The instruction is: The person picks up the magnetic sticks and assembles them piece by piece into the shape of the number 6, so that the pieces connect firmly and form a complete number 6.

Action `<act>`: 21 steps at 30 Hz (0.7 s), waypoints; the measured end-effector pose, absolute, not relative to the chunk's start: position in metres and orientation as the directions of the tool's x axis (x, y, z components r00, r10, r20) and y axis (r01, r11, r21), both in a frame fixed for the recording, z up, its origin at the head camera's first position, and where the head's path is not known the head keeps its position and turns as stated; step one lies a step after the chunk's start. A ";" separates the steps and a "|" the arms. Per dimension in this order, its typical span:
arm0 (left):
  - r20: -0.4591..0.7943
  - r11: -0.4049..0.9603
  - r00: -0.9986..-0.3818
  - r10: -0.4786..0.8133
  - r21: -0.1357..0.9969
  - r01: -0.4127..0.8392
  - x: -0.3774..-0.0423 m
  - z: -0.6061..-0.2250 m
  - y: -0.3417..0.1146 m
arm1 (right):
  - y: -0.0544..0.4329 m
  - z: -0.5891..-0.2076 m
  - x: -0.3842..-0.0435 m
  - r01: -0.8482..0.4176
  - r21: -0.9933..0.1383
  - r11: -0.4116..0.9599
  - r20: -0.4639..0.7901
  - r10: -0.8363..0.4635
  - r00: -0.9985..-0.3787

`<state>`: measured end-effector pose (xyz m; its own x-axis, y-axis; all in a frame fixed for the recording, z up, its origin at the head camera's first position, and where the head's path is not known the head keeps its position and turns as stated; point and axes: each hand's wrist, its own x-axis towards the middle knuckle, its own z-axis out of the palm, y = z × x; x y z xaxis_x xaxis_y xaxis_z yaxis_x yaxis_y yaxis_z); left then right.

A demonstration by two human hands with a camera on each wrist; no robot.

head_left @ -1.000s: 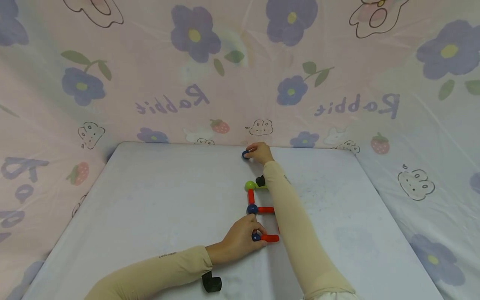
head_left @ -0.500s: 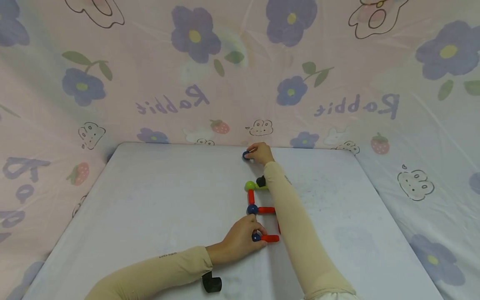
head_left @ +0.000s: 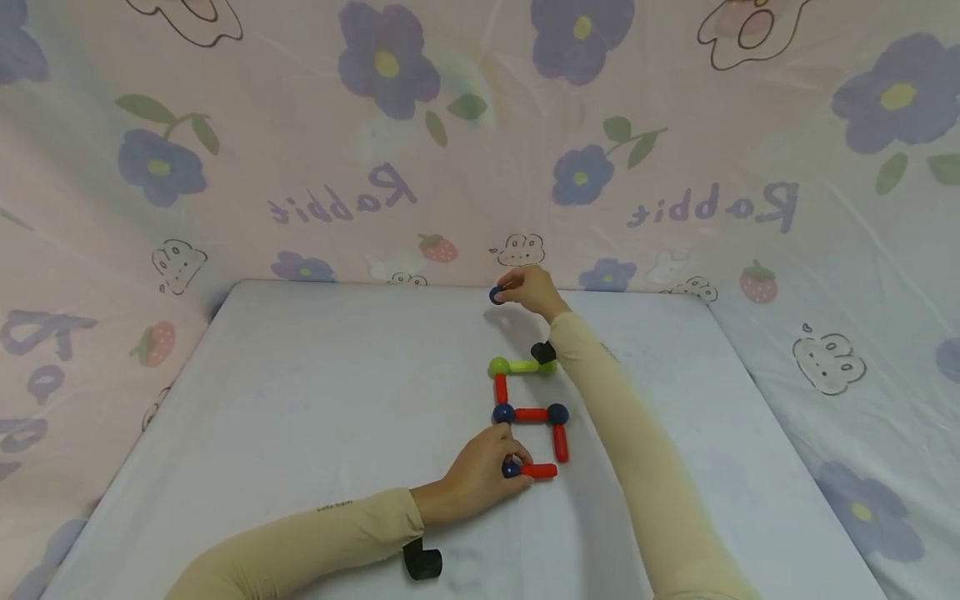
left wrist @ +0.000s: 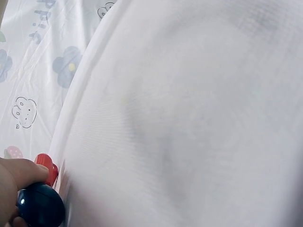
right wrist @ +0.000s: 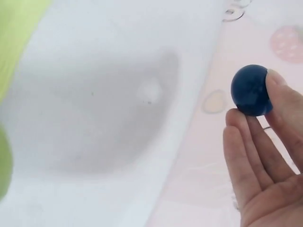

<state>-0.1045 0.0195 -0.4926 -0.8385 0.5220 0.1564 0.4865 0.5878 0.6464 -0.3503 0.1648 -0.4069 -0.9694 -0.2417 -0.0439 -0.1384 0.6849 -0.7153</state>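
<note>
My right hand [head_left: 534,292] pinches a dark blue ball [right wrist: 251,90] between thumb and fingertips, raised near the table's far edge; its shadow falls below it. Near the table's middle, my left hand [head_left: 480,475] holds another dark blue ball [head_left: 511,469], its thumb at a short red rod [head_left: 540,471] joined to that ball. Just beyond it lies a joined figure of balls and rods: a green ball [head_left: 498,367], a light green rod [head_left: 522,367], a blue ball [head_left: 503,413] with a red rod [head_left: 531,415], and a second blue ball [head_left: 557,414] with a red rod [head_left: 560,443] pointing toward me.
The white tabletop [head_left: 337,375] is backed by a flower-and-rabbit printed curtain [head_left: 480,150]. A black wrist camera [head_left: 543,353] under the right forearm overlaps the green end of the figure. Another black wrist camera [head_left: 423,561] hangs by the left sleeve.
My right hand has lifted its blue ball off the table, and the forearm has swung right, uncovering the figure's right-hand blue ball and red rod. My left hand stays in place.
</note>
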 end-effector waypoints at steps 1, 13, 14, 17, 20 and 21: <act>0.157 0.589 -0.839 0.521 0.646 0.487 -0.104 -0.492 0.019 | 0.167 -0.404 -0.348 -0.159 -0.710 0.686 -0.032 -0.257 -0.966; 0.144 0.582 -0.844 0.517 0.663 0.470 -0.102 -0.493 0.019 | 0.215 -0.403 -0.277 -0.232 -0.747 0.623 -0.008 -0.357 -0.934; 0.141 0.580 -0.844 0.518 0.667 0.468 -0.102 -0.493 0.019 | 0.221 -0.405 -0.268 -0.224 -0.755 0.616 -0.016 -0.359 -0.933; 0.130 0.581 -0.847 0.515 0.673 0.457 -0.101 -0.493 0.020 | 0.238 -0.414 -0.239 -0.205 -0.774 0.599 -0.035 -0.364 -0.931; 0.128 0.591 -0.854 0.505 0.669 0.450 -0.100 -0.493 0.021 | 0.254 -0.422 -0.212 -0.165 -0.795 0.584 -0.063 -0.350 -0.935; 0.130 0.597 -0.856 0.501 0.664 0.450 -0.100 -0.493 0.021 | 0.258 -0.425 -0.203 -0.155 -0.800 0.580 -0.067 -0.343 -0.937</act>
<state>-0.0998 0.0212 -0.4928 -0.8557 0.5008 0.1303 0.4504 0.5967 0.6642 -0.2033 0.2582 -0.4250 -0.9369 -0.3432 -0.0674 -0.1549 0.5801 -0.7996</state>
